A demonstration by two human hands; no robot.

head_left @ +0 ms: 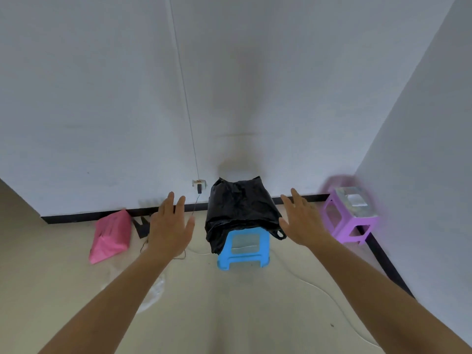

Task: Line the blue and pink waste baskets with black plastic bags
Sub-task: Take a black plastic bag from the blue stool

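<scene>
A black plastic bag covers something standing on a blue plastic stool by the far wall; what is under the bag is hidden. My left hand is held out to the left of the bag, fingers spread, holding nothing. On the bag's right, my right hand is also open, its thumb close to the bag's lower edge. A pink object lies on its side on the floor at the left, by the wall. Beside it lies a black scrap.
A purple stool with a shiny packet on top stands in the right corner. A wall socket holds a plug, and its thin cables run across the beige floor. White walls close the space ahead and to the right.
</scene>
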